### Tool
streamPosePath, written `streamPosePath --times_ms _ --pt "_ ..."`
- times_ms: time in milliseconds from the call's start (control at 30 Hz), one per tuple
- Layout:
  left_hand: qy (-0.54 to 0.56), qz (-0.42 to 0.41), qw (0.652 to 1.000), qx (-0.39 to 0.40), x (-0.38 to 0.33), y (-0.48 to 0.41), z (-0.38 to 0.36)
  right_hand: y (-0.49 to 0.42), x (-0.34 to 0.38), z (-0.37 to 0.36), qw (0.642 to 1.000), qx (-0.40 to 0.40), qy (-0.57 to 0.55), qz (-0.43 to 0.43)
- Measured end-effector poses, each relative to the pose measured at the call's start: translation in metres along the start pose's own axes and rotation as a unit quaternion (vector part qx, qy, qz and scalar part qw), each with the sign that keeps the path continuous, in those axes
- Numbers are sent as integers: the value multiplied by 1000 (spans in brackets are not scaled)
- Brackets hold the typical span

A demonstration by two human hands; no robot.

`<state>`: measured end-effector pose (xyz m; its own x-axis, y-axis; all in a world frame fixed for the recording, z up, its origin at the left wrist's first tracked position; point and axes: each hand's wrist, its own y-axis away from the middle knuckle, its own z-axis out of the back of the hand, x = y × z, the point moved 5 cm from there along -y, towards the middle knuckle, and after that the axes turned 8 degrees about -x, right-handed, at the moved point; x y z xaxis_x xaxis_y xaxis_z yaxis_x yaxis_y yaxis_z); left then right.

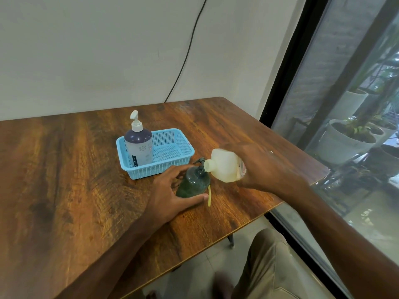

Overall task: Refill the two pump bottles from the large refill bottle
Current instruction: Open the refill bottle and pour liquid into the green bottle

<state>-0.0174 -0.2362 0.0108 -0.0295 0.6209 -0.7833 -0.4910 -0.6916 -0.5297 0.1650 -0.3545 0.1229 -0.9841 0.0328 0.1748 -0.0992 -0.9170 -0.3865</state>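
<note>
At the bottom edge, a knee in khaki trousers (265,262) shows beyond the near corner of the wooden table (64,180), with pale floor tiles beneath. Two bare forearms reach forward over the tabletop.

The left hand (170,195) rests on the table with its fingers spread and curved around the base of a small dark green pump bottle (193,183), thumb along the near side, steadying it rather than clenching it. The green bottle stands on the wood just in front of the basket. Its black pump head (199,162) appears unseated at the neck, and a yellowish dip tube (209,196) hangs down the bottle's right side to the tabletop.

The right hand (265,167) is wrapped around the body of the large refill bottle (222,166), a pale, translucent container with a partly seen red-printed label. It is held tipped over almost on its side, its open spout pointing left and meeting the green bottle's neck. Whether liquid is flowing cannot be told.

Just behind stands a light blue perforated plastic basket (172,156). In its left end, upright, is the second pump bottle (139,145), dark purple above, whitish below, with a white pump (135,121). The rest of the basket holds nothing visible.

Farther back, a black cable (185,59) runs down the off-white wall behind the table. To the right, a dark-framed window (345,104) shows white plant pots (343,141) outside.
</note>
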Motion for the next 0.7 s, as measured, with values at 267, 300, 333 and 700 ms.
streamPosePath --times_ms 267,300,333,700 --pt "-8 5 1000 0 1 0 0 -2 -2 -1 1000 1 10 3" --pt "-6 6 1000 0 1 -1 0 -1 -2 -1 1000 0 5 2" --pt "-6 7 1000 1 1 -1 0 -1 -2 -1 1000 -1 1 4" --pt "0 12 1000 0 0 -1 -1 -3 -5 -4 1000 4 16 5"
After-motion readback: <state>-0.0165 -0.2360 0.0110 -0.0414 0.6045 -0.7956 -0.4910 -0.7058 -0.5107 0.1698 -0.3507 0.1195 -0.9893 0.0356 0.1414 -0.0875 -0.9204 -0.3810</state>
